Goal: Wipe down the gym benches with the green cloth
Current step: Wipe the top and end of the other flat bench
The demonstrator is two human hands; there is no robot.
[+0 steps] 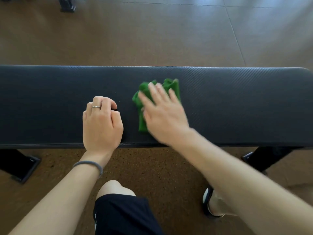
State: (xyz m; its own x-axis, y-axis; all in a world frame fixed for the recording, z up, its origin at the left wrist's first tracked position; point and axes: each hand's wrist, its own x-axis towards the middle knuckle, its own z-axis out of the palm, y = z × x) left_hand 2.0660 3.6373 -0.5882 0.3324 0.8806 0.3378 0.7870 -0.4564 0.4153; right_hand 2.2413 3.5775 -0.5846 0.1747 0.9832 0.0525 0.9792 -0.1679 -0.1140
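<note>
A long black padded gym bench (237, 102) runs across the view from left to right. A crumpled green cloth (171, 85) lies on its top, right of centre. My right hand (162, 114) presses flat on the cloth with fingers spread, and it is blurred by motion. Resting on the bench just left of the cloth is my left hand (101, 121), its fingers curled under and nothing visible in it. It wears a ring, and a grey band circles the wrist.
Black bench feet stand on the brown speckled floor at the lower left (22, 167) and lower right (264, 158). My knee (115, 189) and sandalled foot (211, 202) are close to the bench's near edge. Another piece of equipment's base (67, 5) stands far back left.
</note>
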